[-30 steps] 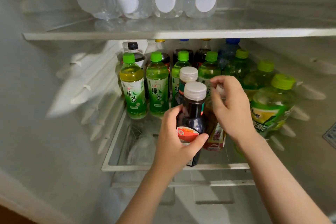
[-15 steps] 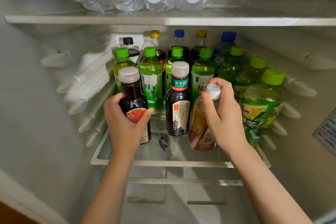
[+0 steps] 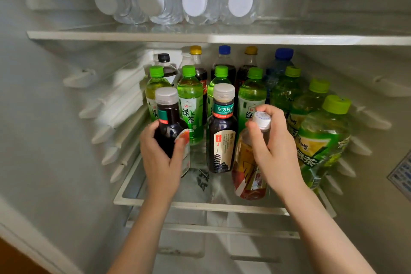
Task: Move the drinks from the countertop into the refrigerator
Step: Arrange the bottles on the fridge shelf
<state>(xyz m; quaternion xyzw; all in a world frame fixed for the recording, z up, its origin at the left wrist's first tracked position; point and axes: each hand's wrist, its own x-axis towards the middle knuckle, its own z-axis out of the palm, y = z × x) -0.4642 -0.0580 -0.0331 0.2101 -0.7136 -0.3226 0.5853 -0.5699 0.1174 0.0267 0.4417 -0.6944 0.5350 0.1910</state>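
Left of centre, the left hand point(image 3: 163, 162) wraps fingers and thumb round an upright dark bottle point(image 3: 170, 122) at the front of the refrigerator shelf point(image 3: 200, 206). Right of centre, the right hand point(image 3: 278, 153) grips the top of a tilted amber bottle point(image 3: 248, 162) (white cap showing). 1 more dark bottle point(image 3: 221, 140) stands between them.
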